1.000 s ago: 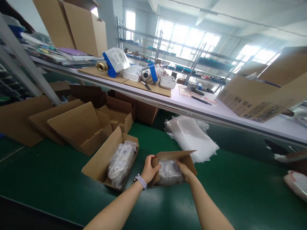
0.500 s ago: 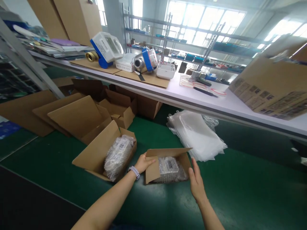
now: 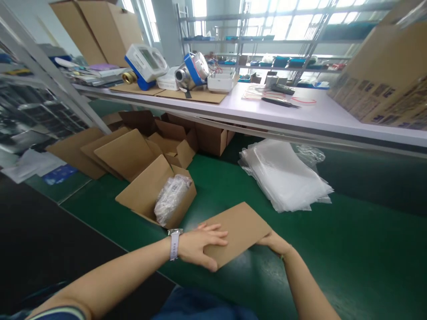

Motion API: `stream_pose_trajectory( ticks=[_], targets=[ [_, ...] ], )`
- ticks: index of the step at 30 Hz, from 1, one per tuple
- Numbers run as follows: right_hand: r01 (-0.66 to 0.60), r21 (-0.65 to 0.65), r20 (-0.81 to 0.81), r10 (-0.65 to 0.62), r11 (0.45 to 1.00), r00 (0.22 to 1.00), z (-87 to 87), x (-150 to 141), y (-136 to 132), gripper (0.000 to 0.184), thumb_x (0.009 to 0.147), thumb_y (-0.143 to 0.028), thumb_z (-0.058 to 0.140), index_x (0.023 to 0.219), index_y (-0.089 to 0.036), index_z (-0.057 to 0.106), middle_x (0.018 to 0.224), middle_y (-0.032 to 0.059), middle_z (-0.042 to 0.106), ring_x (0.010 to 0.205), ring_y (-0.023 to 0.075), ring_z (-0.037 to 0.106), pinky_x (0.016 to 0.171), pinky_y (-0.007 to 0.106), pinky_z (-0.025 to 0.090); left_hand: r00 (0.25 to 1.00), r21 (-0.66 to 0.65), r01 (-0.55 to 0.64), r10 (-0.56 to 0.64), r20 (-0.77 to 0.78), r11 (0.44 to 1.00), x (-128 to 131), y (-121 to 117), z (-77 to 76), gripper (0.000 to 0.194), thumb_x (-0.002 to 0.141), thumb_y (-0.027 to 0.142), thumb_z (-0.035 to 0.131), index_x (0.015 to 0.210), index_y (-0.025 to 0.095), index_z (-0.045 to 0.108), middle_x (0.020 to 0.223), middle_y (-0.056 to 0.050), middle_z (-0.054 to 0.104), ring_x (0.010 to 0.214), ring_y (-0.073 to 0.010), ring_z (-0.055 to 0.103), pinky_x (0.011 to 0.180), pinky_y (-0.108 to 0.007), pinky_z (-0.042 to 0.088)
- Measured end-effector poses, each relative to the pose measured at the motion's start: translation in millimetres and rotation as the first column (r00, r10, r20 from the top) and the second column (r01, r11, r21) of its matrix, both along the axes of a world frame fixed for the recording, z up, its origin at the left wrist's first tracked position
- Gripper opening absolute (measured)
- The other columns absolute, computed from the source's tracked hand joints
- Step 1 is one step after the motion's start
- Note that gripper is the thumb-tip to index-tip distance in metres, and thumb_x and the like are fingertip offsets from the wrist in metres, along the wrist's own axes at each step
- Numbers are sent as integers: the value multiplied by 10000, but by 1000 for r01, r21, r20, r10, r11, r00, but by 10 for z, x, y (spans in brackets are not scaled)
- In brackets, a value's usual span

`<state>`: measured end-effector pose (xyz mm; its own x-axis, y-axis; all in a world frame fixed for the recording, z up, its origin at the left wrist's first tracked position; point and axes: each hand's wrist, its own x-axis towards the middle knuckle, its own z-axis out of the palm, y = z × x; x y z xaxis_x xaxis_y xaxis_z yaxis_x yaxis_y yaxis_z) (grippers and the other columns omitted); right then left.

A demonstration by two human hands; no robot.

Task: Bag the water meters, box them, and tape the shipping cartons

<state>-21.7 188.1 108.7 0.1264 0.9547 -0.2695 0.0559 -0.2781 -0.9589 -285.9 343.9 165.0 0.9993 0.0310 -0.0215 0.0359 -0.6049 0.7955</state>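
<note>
A small cardboard box [image 3: 242, 226] sits on the green work surface in front of me, its lid flap folded down over the top. My left hand [image 3: 202, 244] lies flat on the left part of the lid, fingers spread. At the right edge of the same box is my right hand [image 3: 271, 242], its fingers mostly hidden under the lid's edge. The bubble-wrapped item inside is covered by the lid. To the left stands another open cardboard box, with a bubble-wrapped package [image 3: 171, 198] in it.
Clear plastic bags [image 3: 287, 175] are stacked at the back right. Several open cartons [image 3: 128, 153] stand at the back left. A raised shelf [image 3: 247, 104] crosses behind, carrying meters [image 3: 147, 64], tweezers [image 3: 278, 102] and a large carton [image 3: 380, 84].
The near box's lid has come down over the bubble-wrapped item, and the box looks turned. My left hand moved from its side flap onto the lid; my right hand reached under the lid's edge.
</note>
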Motion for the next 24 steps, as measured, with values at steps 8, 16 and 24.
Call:
stream_pose_trajectory(
  ticks=[8,16,24],
  targets=[
    [7,-23,-205,-11,1000,979,123,44,13,559,714,-507,654,1143,-155,591,1195,125,620,1121,282,559,996,425,406,932,181,-281,313,-183,942,692,-245,-266,1240,371,586,823,1435,315,246,1523,-167,120,1328,-542,66,883,-809,118],
    [16,200,560,-128,980,819,-178,56,-65,534,703,-449,677,1112,-118,587,1157,161,586,1124,304,517,1006,474,392,952,350,-273,305,-37,896,564,-318,-502,954,600,274,787,1408,372,290,1526,-77,191,1377,-436,108,996,-740,78],
    [-225,-27,904,120,974,412,-92,-69,-121,597,896,-425,413,1445,-285,224,1526,84,182,1390,294,188,1057,641,170,962,407,-265,271,44,874,387,-478,-616,738,758,437,652,1405,350,309,1525,-65,196,1405,-347,92,1029,-670,-111]
  ],
)
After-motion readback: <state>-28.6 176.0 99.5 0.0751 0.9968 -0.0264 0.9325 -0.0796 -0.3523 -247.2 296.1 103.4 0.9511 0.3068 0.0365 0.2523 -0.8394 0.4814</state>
